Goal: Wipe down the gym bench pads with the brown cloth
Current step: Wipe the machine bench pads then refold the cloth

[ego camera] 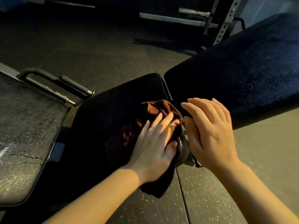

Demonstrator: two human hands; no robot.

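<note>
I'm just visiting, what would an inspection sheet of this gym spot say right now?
Surface: black seat pad, dark and hard to judge.
Job's things: brown cloth bunched on the seat pad; back pad tilted up.
Clutter: nothing seen.
Hands: left hand presses flat on the cloth; right hand open beside it, holding nothing.
Cables: nothing seen.
Surroundings: speckled rubber floor, second bench at left, metal rack behind.

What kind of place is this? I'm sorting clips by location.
Most likely a gym. A black padded bench seat meets an inclined back pad, a perforated steel rack upright holds a barbell, and the floor is speckled rubber.
</note>
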